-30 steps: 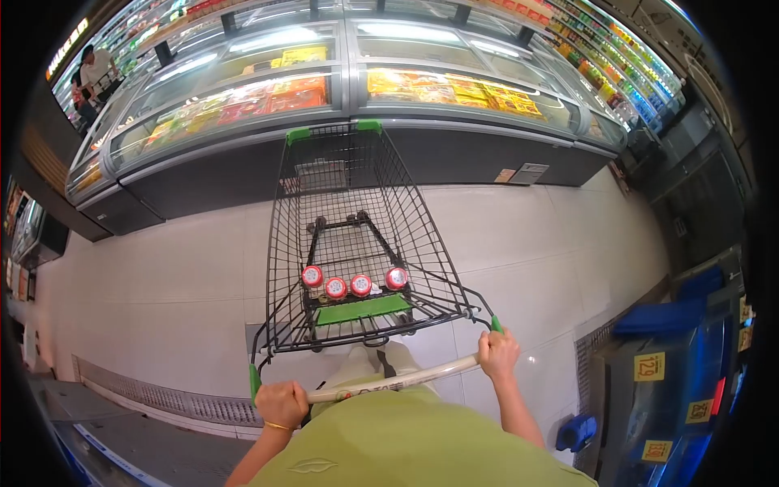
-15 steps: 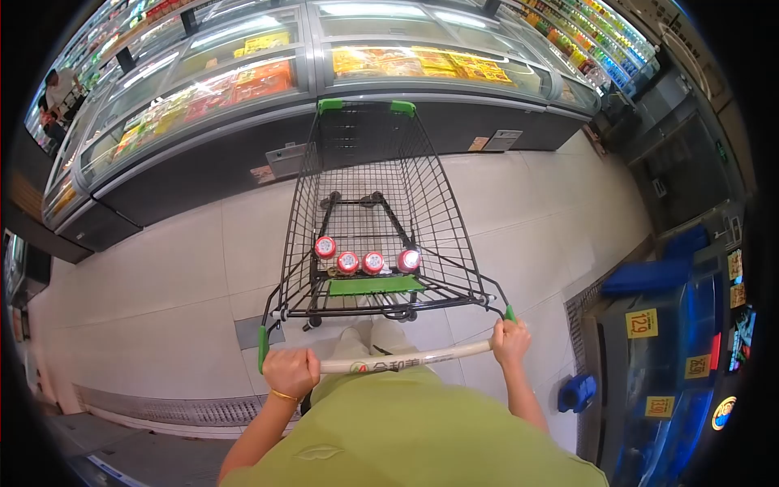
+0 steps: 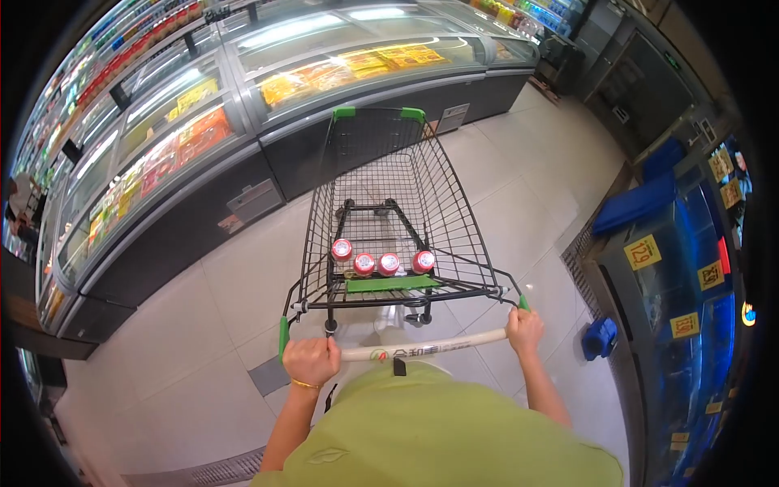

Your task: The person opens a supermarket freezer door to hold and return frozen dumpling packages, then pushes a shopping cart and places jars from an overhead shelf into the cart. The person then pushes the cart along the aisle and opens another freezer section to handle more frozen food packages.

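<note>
Both of my hands grip the pale handlebar point(image 3: 430, 349) of a black wire shopping cart point(image 3: 459, 213) with green trim. My left hand point(image 3: 313, 361), a gold bracelet at its wrist, is wrapped round the left end of the bar. At the right end, my right hand point(image 3: 525, 328) is closed on it too. Several red-capped containers stand in the near end of the basket: one cap point(image 3: 342, 249) at the left, another point(image 3: 423, 261) at the right, others between them. Their bodies are mostly hidden beneath the caps. A green flap point(image 3: 392, 284) lies just in front of them.
Glass-topped freezers point(image 3: 243, 130) with packaged food run across the front and left. On the right stand blue-lit tanks point(image 3: 698, 292) with yellow price tags, and a blue object point(image 3: 599, 338) lies on the floor beside them. A person point(image 3: 23, 207) is at the far left.
The view and the cart have turned to the right relative to the freezers. More of the right-hand aisle shows ahead. Both hands have kept hold of the handlebar.
</note>
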Available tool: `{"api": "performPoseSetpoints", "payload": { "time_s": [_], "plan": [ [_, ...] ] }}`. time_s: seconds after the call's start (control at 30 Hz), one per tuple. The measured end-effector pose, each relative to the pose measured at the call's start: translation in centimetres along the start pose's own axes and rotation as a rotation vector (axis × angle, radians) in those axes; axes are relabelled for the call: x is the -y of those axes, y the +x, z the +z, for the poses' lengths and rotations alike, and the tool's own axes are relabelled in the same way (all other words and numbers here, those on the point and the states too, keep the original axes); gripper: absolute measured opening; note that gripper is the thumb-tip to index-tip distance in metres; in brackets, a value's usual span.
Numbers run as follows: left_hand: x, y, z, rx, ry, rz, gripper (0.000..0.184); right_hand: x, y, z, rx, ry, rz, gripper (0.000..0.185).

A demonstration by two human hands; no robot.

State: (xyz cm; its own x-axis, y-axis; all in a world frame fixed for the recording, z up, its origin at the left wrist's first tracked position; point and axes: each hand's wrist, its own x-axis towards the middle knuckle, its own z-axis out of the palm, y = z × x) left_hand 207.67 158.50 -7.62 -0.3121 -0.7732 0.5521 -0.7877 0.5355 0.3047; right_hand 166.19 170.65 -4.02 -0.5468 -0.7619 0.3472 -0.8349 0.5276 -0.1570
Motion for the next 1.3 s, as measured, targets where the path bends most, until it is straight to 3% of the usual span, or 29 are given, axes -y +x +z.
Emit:
{"api": "performPoseSetpoints", "payload": {
  "time_s": [0.37, 0.63, 1.0, 1.3],
  "plan": [
    [11.3, 9.7, 5.3, 0.002, -0.148, 0.213, 0.025, 9.0, -2.6, 2.1, -0.133, -0.004, 0.115, 0.034],
    [14.7, 18.1, 10.1, 0.084, -0.151, 0.298, 0.029, 13.2, -1.4, 3.1, -0.206, 0.036, 0.144, 0.030],
    [13.9, 30.5, 18.6, 0.345, -0.034, 0.397, 0.031, 13.1, 5.6, 7.4, -0.271, 0.032, 0.263, 0.025],
    [9.2, 37.9, 24.0, 0.382, -0.100, 0.405, 0.030, 9.4, 11.9, 8.5, -0.282, -0.009, 0.328, 0.026]
  ]
}}
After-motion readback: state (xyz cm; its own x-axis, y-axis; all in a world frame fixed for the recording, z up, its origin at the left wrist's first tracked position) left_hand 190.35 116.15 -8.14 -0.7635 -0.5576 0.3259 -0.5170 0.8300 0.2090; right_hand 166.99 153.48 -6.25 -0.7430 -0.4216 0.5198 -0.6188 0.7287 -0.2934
